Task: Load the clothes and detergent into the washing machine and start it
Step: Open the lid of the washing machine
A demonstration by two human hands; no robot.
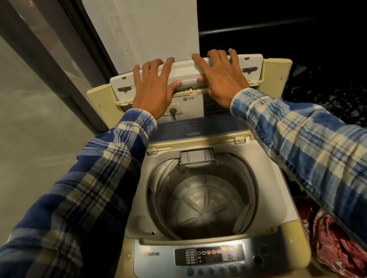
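Both hands are on the folded lid (184, 72) of the top-load washing machine (140, 209). My left hand (153, 88) & right hand (220, 76) each grip it, fingers hooked over the top edge, thumbs under the lower edge of the fold. The lid stands upright at the back, in front of the white wall (145, 19).

The drum (203, 208) is open below me w/ nothing in it. The clothes (328, 243), a red-and-white bundle, sit low on my right, just beside the machine. No detergent in view.

Step in hand, I reckon, is settling the lid fully open. To do it well:
- push evenly w/ both hands so the hinged halves don't twist
- check it leans back & won't drop fwd
- mind my thumbs in the fold

Then let go & reach right for the clothes. The control panel (209, 257) at the front shows lit indicators.
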